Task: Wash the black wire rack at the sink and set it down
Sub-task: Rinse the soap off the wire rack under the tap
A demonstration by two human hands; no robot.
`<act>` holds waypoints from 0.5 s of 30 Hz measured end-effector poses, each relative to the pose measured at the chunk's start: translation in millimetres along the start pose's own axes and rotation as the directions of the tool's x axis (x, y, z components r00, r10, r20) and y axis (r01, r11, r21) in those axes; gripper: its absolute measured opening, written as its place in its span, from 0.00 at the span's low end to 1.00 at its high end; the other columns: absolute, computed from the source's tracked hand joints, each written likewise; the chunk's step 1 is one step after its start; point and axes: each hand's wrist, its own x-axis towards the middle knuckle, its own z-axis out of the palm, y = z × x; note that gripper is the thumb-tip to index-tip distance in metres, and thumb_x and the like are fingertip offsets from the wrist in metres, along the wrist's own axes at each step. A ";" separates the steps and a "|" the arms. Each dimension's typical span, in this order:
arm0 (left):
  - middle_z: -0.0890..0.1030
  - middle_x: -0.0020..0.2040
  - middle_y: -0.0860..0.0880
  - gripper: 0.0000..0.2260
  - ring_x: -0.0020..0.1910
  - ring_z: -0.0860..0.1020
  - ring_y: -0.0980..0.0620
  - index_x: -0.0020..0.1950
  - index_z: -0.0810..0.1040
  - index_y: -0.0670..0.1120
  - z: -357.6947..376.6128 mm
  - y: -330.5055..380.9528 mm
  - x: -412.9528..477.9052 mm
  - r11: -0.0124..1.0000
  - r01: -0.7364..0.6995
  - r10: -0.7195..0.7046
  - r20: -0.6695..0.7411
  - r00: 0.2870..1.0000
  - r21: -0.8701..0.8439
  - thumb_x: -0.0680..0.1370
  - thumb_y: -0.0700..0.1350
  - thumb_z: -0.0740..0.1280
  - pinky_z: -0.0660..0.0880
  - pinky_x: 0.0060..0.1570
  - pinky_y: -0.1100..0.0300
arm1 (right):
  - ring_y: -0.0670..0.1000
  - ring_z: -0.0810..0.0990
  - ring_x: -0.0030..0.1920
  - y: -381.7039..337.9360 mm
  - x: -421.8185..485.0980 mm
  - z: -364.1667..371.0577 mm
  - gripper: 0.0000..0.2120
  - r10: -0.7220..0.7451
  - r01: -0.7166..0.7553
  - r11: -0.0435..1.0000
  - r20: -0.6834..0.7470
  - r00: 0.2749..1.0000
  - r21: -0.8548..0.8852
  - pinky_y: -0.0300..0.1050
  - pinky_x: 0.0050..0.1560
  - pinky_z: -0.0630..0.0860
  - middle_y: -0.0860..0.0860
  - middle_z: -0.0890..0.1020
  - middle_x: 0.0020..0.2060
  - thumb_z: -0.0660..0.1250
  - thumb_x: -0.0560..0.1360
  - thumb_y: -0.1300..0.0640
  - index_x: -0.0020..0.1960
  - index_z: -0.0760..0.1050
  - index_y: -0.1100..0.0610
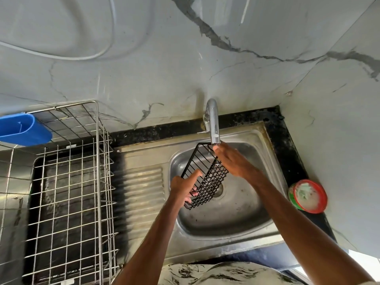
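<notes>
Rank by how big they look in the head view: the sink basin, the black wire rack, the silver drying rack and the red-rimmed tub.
1. silver drying rack, largest, though part of it lies nearer the camera
2. sink basin
3. black wire rack
4. red-rimmed tub, smallest

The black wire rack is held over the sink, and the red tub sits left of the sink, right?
No: the head view shows the red tub on the right of the sink. The black wire rack is indeed held over it.
</notes>
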 end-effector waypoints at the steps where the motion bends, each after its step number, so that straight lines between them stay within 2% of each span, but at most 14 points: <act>1: 0.86 0.46 0.44 0.22 0.40 0.87 0.49 0.52 0.81 0.43 0.7 -1.8 0.4 1.000 0.004 -0.004 0.000 1.000 -0.003 0.70 0.59 0.79 0.81 0.32 0.57 | 0.57 0.64 0.76 -3.7 -0.3 -1.0 0.48 -0.004 0.005 1.000 0.015 1.000 -0.009 0.66 0.77 0.54 0.56 0.67 0.75 0.38 0.73 0.21 0.76 0.63 0.54; 3: 0.86 0.45 0.45 0.22 0.40 0.87 0.50 0.52 0.81 0.42 2.7 -3.8 1.1 1.000 0.014 -0.014 0.011 1.000 -0.014 0.71 0.59 0.78 0.83 0.36 0.56 | 0.56 0.61 0.77 -18.6 -8.9 2.9 0.40 -0.091 0.092 0.995 0.047 0.995 -0.028 0.63 0.78 0.52 0.55 0.66 0.76 0.42 0.78 0.26 0.76 0.63 0.53; 6: 0.87 0.43 0.44 0.22 0.39 0.87 0.49 0.49 0.82 0.42 4.3 -7.3 4.3 0.999 0.027 -0.026 0.034 0.999 -0.045 0.72 0.60 0.78 0.85 0.47 0.49 | 0.47 0.47 0.80 -37.9 -26.3 11.8 0.34 -0.281 0.288 0.954 0.094 0.955 -0.082 0.50 0.79 0.44 0.48 0.50 0.81 0.46 0.83 0.35 0.83 0.46 0.52; 7: 0.87 0.42 0.43 0.20 0.41 0.88 0.47 0.47 0.81 0.43 3.4 -8.4 4.1 0.998 0.027 -0.024 0.041 0.999 -0.061 0.72 0.59 0.78 0.85 0.49 0.47 | 0.46 0.47 0.80 -37.4 -26.4 11.5 0.34 -0.309 0.317 0.943 0.089 0.947 -0.098 0.49 0.79 0.43 0.47 0.50 0.81 0.46 0.83 0.36 0.83 0.45 0.52; 8: 0.86 0.42 0.43 0.18 0.42 0.87 0.46 0.45 0.80 0.44 2.1 -9.5 3.6 0.997 0.031 -0.027 0.052 0.998 -0.074 0.73 0.58 0.77 0.85 0.50 0.46 | 0.47 0.49 0.80 -34.6 -23.0 10.9 0.33 -0.311 0.317 0.943 0.072 0.948 -0.103 0.50 0.79 0.44 0.49 0.53 0.81 0.45 0.83 0.37 0.83 0.47 0.53; 10: 0.87 0.42 0.41 0.17 0.44 0.88 0.44 0.44 0.79 0.45 -0.3 -12.9 2.9 0.994 0.037 -0.030 0.072 0.997 -0.106 0.73 0.58 0.77 0.84 0.47 0.47 | 0.53 0.61 0.78 -23.6 -10.3 5.1 0.31 -0.207 0.209 0.974 0.030 0.978 -0.088 0.58 0.79 0.52 0.54 0.65 0.77 0.45 0.83 0.36 0.80 0.59 0.53; 11: 0.87 0.42 0.41 0.18 0.44 0.88 0.44 0.45 0.80 0.44 -0.9 -14.8 2.7 0.993 0.042 -0.034 0.076 0.997 -0.115 0.73 0.58 0.77 0.84 0.46 0.48 | 0.55 0.68 0.74 -15.7 -2.6 -0.1 0.34 -0.131 0.131 0.990 0.005 0.991 -0.058 0.61 0.76 0.60 0.56 0.71 0.73 0.45 0.81 0.32 0.77 0.64 0.53; 12: 0.87 0.42 0.41 0.19 0.44 0.88 0.44 0.46 0.81 0.43 -0.9 -16.4 1.7 0.991 0.051 -0.042 0.077 0.996 -0.120 0.72 0.58 0.78 0.85 0.45 0.48 | 0.54 0.74 0.67 -6.5 4.4 -4.3 0.41 -0.065 0.064 0.998 -0.008 0.998 -0.018 0.60 0.70 0.69 0.54 0.76 0.66 0.43 0.77 0.26 0.75 0.66 0.54; 13: 0.87 0.41 0.42 0.20 0.43 0.88 0.44 0.47 0.82 0.42 -0.3 -18.7 1.7 0.990 0.058 -0.049 0.075 0.996 -0.129 0.72 0.58 0.78 0.85 0.45 0.48 | 0.47 0.77 0.57 1.7 9.9 -7.7 0.50 -0.025 0.025 1.000 -0.006 1.000 0.012 0.50 0.60 0.74 0.47 0.78 0.57 0.40 0.71 0.19 0.75 0.66 0.55; 14: 0.88 0.41 0.42 0.20 0.43 0.88 0.45 0.47 0.82 0.42 0.6 -20.6 1.1 0.988 0.066 -0.056 0.075 0.996 -0.137 0.72 0.58 0.78 0.85 0.45 0.48 | 0.39 0.72 0.47 13.1 17.2 -7.1 0.57 -0.028 0.029 0.999 -0.005 1.000 0.018 0.40 0.50 0.70 0.40 0.73 0.46 0.38 0.65 0.15 0.75 0.65 0.56; 15: 0.88 0.42 0.42 0.20 0.44 0.88 0.45 0.48 0.82 0.43 2.2 -22.3 0.8 0.985 0.076 -0.065 0.078 0.995 -0.153 0.72 0.59 0.77 0.85 0.44 0.49 | 0.36 0.66 0.43 20.0 22.2 -4.9 0.61 -0.022 0.022 0.999 0.000 1.000 0.031 0.37 0.45 0.64 0.37 0.67 0.41 0.37 0.62 0.14 0.75 0.65 0.57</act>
